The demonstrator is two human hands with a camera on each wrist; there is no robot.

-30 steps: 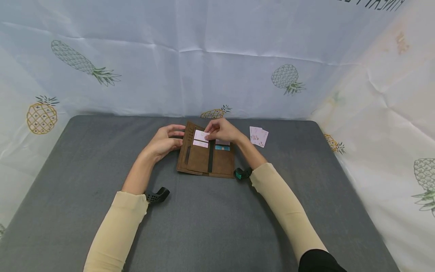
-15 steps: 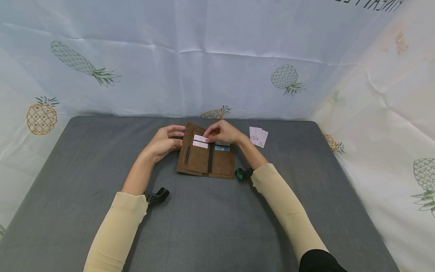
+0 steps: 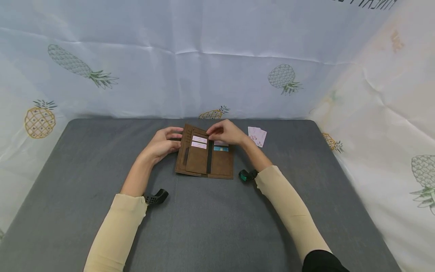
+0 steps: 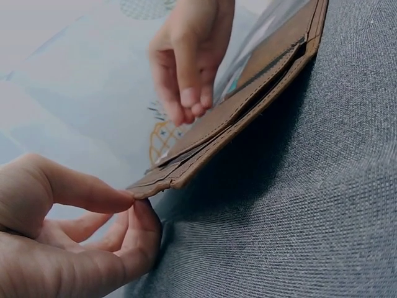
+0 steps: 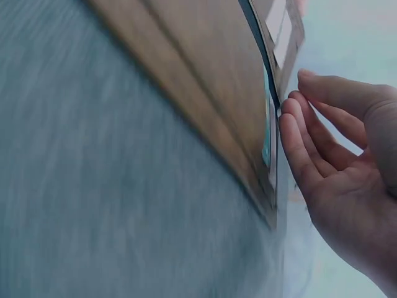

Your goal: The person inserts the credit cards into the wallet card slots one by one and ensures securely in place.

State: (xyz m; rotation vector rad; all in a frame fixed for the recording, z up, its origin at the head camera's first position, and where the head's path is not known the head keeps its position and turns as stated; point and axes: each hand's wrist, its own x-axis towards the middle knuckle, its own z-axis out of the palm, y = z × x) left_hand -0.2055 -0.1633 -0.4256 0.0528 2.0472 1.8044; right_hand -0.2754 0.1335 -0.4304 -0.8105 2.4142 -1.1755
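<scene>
A brown wallet (image 3: 198, 160) lies spread open on the table, its left flap raised. My left hand (image 3: 161, 144) pinches the flap's outer edge between thumb and fingertips, as the left wrist view shows. Two pale pink cards (image 3: 199, 145) sit in the left flap's slots, only their upper strips showing. The right half holds a blue card (image 3: 221, 149) with a pale one above it, partly behind my right hand (image 3: 228, 133). That hand hovers over the wallet's upper middle. Its fingers (image 5: 298, 146) are loosely bent, with nothing between them and the thumb.
Two loose pink-patterned cards (image 3: 257, 136) overlap on the table, right of the wallet and beyond my right wrist. The grey table (image 3: 204, 226) ends at a white curtain (image 3: 153, 83) printed with pineapples. Black camera bands (image 3: 157, 197) sit on both wrists.
The right hand has pushed the upper pink card down into its slot, let go of it and shifted slightly right. My left hand keeps its pinch on the wallet's edge.
</scene>
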